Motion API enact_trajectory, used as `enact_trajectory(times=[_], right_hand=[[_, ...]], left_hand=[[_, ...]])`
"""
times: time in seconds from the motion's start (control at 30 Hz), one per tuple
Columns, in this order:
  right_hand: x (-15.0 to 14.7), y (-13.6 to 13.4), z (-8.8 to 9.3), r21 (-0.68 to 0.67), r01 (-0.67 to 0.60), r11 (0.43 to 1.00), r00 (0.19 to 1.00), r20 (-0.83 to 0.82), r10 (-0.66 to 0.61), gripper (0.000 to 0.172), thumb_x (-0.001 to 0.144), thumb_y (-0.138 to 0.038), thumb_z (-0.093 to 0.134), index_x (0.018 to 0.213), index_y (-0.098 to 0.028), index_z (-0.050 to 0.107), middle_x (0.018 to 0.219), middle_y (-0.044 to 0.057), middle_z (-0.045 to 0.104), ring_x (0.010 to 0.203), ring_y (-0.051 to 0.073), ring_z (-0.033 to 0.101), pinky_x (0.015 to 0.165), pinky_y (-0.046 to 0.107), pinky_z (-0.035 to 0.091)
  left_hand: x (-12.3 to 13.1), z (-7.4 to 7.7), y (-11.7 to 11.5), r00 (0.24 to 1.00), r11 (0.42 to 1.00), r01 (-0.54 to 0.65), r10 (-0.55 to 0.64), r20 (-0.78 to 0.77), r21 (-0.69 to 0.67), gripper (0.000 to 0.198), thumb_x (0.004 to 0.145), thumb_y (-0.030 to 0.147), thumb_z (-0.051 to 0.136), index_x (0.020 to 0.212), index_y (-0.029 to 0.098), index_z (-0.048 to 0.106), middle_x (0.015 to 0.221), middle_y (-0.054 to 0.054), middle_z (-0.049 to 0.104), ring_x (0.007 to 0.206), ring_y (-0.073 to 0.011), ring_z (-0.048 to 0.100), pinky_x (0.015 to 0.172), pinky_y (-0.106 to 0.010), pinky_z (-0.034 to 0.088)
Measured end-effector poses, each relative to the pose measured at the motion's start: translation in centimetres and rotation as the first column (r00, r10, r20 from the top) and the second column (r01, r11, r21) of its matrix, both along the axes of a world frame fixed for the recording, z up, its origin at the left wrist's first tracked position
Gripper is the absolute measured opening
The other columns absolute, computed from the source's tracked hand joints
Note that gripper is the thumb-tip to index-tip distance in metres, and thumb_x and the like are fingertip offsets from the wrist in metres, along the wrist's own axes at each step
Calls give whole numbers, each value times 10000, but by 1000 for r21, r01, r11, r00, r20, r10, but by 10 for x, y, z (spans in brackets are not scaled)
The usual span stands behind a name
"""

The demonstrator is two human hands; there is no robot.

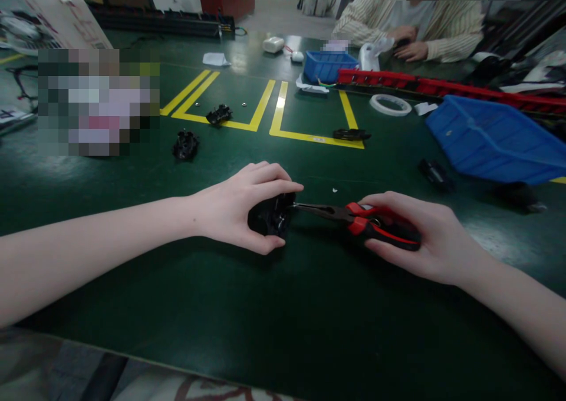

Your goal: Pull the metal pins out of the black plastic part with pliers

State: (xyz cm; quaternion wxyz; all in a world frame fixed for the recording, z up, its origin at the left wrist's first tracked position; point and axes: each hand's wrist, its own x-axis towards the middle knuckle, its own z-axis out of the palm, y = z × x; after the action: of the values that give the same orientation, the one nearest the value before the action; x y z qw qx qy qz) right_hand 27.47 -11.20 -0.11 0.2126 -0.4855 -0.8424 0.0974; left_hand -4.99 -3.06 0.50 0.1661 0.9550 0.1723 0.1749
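Right grip point(435, 239): one pair of pliers point(357, 219)

Dim room, pale glare on tabletop point(247, 306), slight blur

At front of desk point(283, 330): component point(269, 213) within left hand point(239, 203); pliers point(354, 217) to its right, in right hand point(433, 236). Behind left hand: loose part point(186, 145), with second part point(220, 114) farther back and right. Behind right hand: bin point(495, 135), with tape roll point(377, 104) to its left.
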Motion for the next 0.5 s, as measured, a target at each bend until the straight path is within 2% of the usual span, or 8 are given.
enact_trajectory(times=[0.2, 0.5], right_hand=[[-3, -3, 0, -26, 33, 999, 999, -3, -33, 417, 840, -543, 633, 1196, -332, 583, 1112, 66, 712, 883, 321, 706, 735, 508, 591], [2, -2, -1, -16, 27, 999, 999, 40, -27, 454, 840, -542, 620, 1253, -365, 558, 1149, 41, 712, 890, 320, 715, 711, 493, 598]], left_hand=[[0, 0, 0, 1000, 1000, -4, 4, 8, -8, 699, 799, 435, 708, 1407, 178, 481, 1296, -130, 567, 1186, -303, 525, 1015, -439, 441], [0, 2, -1, 1000, 1000, -14, 15, 24, -23, 690, 800, 414, 719, 1399, 182, 468, 1323, -128, 574, 1219, -305, 529, 1044, -446, 417]])
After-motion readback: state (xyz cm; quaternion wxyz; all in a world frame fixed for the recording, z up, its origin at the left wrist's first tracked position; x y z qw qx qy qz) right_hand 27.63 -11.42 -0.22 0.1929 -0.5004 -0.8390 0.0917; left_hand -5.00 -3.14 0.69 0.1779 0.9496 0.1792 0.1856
